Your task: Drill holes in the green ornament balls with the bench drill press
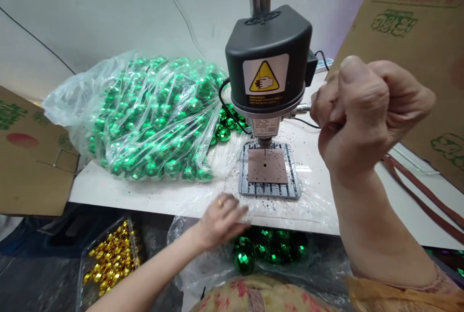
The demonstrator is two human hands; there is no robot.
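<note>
My right hand (pixel 362 114) is closed in a fist around the feed lever (pixel 302 108) on the right side of a small black drill press (pixel 270 61). Slightly blurred, my left hand (pixel 223 220) hovers at the table's front edge, fingers loosely bent and apart, with nothing visible in them. Beyond it, a brown square pad (pixel 268 166) with a dark hole lies on the press's slotted metal base (pixel 244 186). The drill bit points down over this pad, which carries no ball. Shiny green faceted balls (pixel 243 261) lie in clear plastic below the table edge, near my left hand.
A big clear bag of green balls (pixel 155 119) fills the table's left side. Gold balls (pixel 112 259) sit in a clear bin at lower left. Cardboard boxes (pixel 416 61) flank the table. Dark shavings litter the white table (pixel 319 205); a brown strap (pixel 420 191) lies at right.
</note>
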